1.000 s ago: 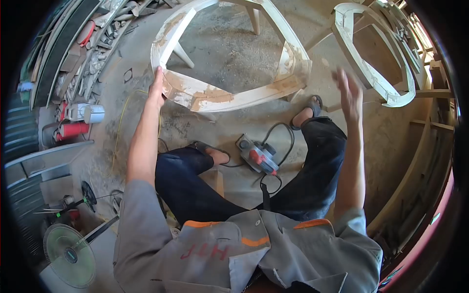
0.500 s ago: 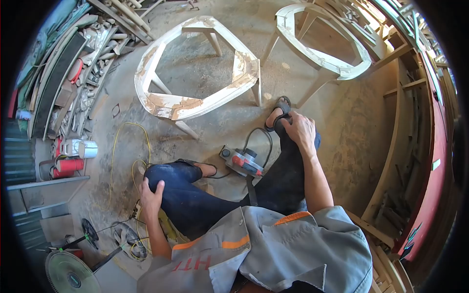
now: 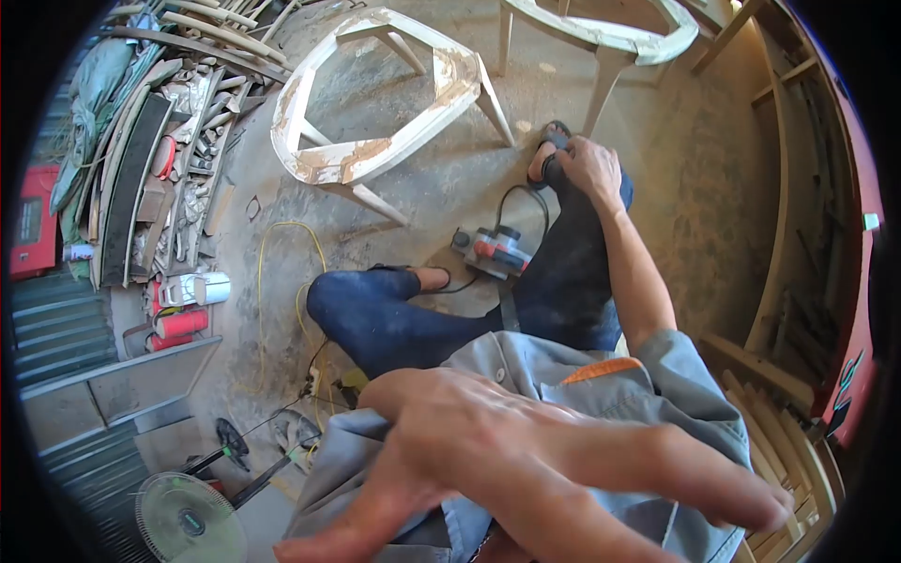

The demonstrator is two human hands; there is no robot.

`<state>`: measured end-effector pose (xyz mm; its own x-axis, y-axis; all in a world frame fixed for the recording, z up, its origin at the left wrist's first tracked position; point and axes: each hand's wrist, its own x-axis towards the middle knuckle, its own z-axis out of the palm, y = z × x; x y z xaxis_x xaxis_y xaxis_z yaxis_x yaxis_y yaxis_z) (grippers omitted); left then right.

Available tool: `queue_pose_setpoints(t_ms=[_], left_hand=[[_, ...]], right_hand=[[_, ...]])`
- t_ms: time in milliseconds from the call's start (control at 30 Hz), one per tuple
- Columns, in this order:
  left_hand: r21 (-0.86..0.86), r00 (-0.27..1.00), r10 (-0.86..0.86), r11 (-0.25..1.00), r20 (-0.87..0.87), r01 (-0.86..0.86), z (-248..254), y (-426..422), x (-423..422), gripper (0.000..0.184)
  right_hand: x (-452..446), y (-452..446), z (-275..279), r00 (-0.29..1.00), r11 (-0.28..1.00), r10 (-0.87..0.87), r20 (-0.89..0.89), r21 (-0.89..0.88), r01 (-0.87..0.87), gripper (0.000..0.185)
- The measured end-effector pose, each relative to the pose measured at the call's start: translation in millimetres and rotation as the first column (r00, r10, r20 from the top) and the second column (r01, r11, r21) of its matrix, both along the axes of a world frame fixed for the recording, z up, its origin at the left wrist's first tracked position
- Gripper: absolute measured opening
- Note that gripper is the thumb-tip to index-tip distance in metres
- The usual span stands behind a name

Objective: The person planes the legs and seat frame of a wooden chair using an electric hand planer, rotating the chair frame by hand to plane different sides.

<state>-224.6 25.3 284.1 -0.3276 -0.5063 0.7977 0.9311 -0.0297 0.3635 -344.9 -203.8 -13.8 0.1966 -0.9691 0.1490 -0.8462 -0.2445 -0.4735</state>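
In the head view, the person sat with knees apart, and the left hand (image 3: pixel 479 441) was raised across the chest, close to the camera. Its fingers were spread and slightly blurred, with nothing visible between them; the grey shirt (image 3: pixel 601 371) lay behind it. The right hand (image 3: pixel 593 171) rested on the right knee of the dark trousers (image 3: pixel 563 281), its fingers loosely bent over the cloth and holding no tool.

The near wooden frame (image 3: pixel 413 131) stood upright on its splayed legs on the floor (image 3: pixel 694 178), beyond the feet and to the left of the right hand, well apart from both hands. Brown patches marked its pale rails and corners. A second wooden frame (image 3: pixel 648 45) stood farther off to the right, cut by the upper edge of the view. A grey and red power tool (image 3: pixel 496 250), probably an electric planer, lay on the floor between the legs, near the right one, with a dark cable (image 3: pixel 547 211) looping beside it.

The moment read as a pause, since neither hand touched wood or tool. Any work on the near frame would have called for a forward lean and a long reach; lifting the power tool would have called for a hand lowered between the knees, clear of the cable.
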Motion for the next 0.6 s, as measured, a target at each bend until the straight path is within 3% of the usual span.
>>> queue_pose_setpoints(t_ms=[33,100,200,300,367,433,500,567,600], left_hand=[[-0.037,0.997,-0.026,0.999,-0.066,0.023,-2,1,-14,0.115],[0.036,0.973,-0.045,0.998,-0.225,0.055,-5,17,-42,0.111],[0.095,0.894,-0.043,0.991,-0.447,0.095,-6,45,-78,0.108],[0.191,0.826,0.109,0.982,-0.553,-0.001,-11,66,-108,0.11],[0.166,0.915,0.109,0.985,-0.388,-0.047,-7,45,-90,0.11],[0.025,0.999,-0.04,0.999,0.022,0.04,-23,5,-35,0.112],[0.193,0.999,-0.004,0.981,0.055,-0.007,-25,3,-28,0.097],[0.168,0.988,0.132,0.975,0.081,-0.145,-23,-2,-24,0.075],[0.158,0.986,0.151,0.974,0.069,-0.16,-18,-6,-20,0.077]], right_hand=[[-2,2,2,1.0,0.999,-0.003,-0.012,0.046,0.004,0.039],[-7,3,5,0.999,0.992,-0.004,-0.037,0.125,0.009,0.041],[-14,3,3,1.0,0.997,-0.004,-0.015,0.083,0.006,0.042],[-20,-4,-2,0.999,0.997,-0.023,0.028,0.076,0.02,0.041],[-17,-1,0,0.999,0.995,-0.019,0.049,0.098,0.014,0.039],[-14,-6,-5,0.998,0.996,-0.028,0.051,0.091,0.023,0.039],[-14,-5,-4,0.999,0.995,-0.03,0.037,0.096,0.026,0.039],[-13,-6,-4,1.0,0.995,-0.022,0.021,0.098,0.02,0.04],[-12,-6,-4,1.0,0.995,-0.017,0.014,0.099,0.015,0.041]])
